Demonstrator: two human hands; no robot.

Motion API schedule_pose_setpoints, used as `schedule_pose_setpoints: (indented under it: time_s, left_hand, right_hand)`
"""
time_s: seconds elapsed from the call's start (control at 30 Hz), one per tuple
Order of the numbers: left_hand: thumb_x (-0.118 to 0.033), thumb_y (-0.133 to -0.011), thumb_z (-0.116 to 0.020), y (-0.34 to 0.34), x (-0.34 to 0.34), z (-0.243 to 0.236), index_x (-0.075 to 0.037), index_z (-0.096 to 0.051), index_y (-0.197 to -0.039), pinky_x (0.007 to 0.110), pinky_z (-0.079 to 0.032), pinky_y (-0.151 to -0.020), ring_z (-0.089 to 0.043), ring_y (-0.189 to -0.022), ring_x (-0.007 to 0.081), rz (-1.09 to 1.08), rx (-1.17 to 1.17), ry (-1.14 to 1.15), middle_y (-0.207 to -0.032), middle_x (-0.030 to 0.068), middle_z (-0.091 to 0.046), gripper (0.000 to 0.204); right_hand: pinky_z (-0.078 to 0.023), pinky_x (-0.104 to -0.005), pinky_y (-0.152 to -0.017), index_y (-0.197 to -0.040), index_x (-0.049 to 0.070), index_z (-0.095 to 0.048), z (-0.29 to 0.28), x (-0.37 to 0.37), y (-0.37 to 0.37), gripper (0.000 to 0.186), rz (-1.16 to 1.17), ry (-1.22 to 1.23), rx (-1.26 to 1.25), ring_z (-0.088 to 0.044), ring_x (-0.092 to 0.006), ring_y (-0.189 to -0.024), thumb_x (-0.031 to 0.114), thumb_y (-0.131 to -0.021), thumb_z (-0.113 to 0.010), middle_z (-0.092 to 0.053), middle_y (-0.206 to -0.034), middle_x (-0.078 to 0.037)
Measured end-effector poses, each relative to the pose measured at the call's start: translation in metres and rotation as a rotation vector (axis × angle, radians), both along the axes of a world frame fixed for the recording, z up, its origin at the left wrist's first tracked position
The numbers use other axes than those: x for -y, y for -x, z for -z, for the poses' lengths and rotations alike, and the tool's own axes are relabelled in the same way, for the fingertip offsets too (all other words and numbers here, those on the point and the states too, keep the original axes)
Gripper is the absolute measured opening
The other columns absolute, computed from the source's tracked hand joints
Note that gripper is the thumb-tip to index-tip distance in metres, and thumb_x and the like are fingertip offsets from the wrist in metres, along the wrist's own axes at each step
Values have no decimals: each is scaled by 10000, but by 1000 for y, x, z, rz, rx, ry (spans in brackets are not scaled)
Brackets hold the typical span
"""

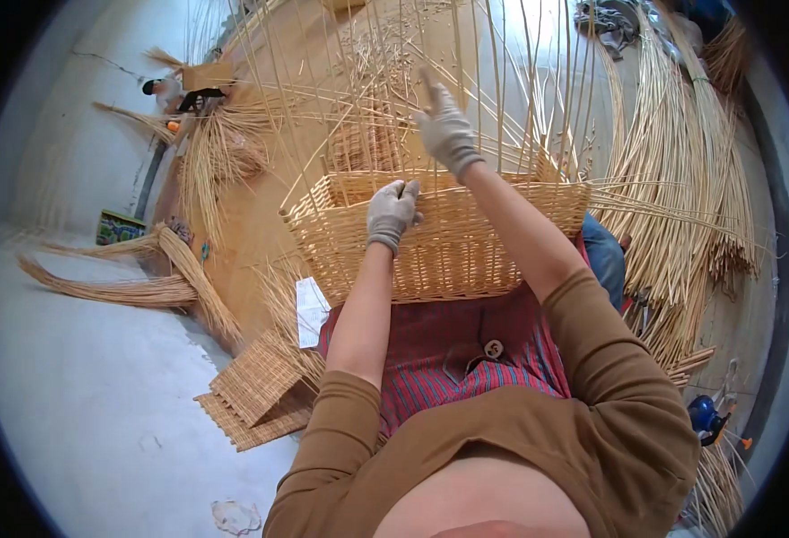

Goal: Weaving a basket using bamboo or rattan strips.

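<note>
A woven wicker basket [439,260] rests over my lap on a striped red cloth [412,345], with long upright stakes rising from its rim. My left hand [392,215], in a pale glove, grips the near rim, thumb on top. My right hand [445,130], gloved alike, is raised among the stakes above the basket's middle, with its fingers extended upward and the fingertips slightly blurred. Loose horizontal strands stick out from the basket's right end.
Long reed bundles [659,179] lie at right, others [125,278] at left. Flat woven panels [255,386] lie lower left. A person [165,94] is at upper left. A woven piece [354,143] lies beyond the basket. A blue tool [704,412] is at lower right.
</note>
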State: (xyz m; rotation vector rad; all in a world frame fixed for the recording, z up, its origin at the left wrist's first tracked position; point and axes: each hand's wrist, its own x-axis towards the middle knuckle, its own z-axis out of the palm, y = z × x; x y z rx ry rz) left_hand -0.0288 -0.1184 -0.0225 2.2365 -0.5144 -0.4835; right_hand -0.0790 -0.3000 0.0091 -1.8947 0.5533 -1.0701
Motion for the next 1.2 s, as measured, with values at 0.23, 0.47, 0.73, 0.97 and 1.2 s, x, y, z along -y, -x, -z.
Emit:
schedule_pose_setpoints:
  time_s: [0.23, 0.47, 0.73, 0.97, 1.2]
  left_hand:
    - [-220, -907, -751, 55, 21, -7, -201, -454, -1534, 457, -556, -938, -691, -1092, 324, 149, 805, 7, -1476, 155, -525, 694]
    - [-93, -849, -691, 92, 43, 13, -396, -409, -1586, 482, -563, -784, -682, -910, 332, 483, 808, -480, -1259, 118, -559, 845]
    - [-189, -918, -678, 151, 118, 37, -337, -263, -1655, 494, -549, -896, -662, -1009, 327, 625, 828, -301, -1396, 198, -538, 859]
    - [-70, -947, -573, 163, 138, 55, -393, -364, -1608, 445, -579, -753, -684, -865, 286, 548, 786, -561, -1156, 175, -563, 766]
    - [-60, -899, -722, 152, 94, 43, -292, -576, -1477, 409, -584, -958, -643, -1186, 302, 455, 127, 493, -1480, 139, -509, 640]
  right_hand:
    - [-570, -341, -839, -1480, 77, -458, 86, -3, 131, 538, -13, -506, 232, -672, -170, -908, 1, -974, -625, -677, -1029, -73]
    - [-572, -364, -727, -1454, 110, -491, 74, 53, 103, 517, -88, -257, 480, -693, -204, -921, -29, -966, -593, -702, -1033, -90]
    - [-582, -294, -827, -1494, 84, -493, 111, 89, 175, 573, 374, 228, 3, -695, -157, -942, -56, -956, -633, -703, -1163, -119]
    - [-559, -327, -774, -1397, 103, -628, 97, 133, 281, 435, 400, -347, -467, -701, -159, -852, 47, -966, -625, -738, -1122, -125]
    - [-545, -294, -679, -1331, 82, -659, 142, 93, 299, 296, 386, -106, -272, -647, -103, -763, 131, -1039, -635, -745, -1021, -89]
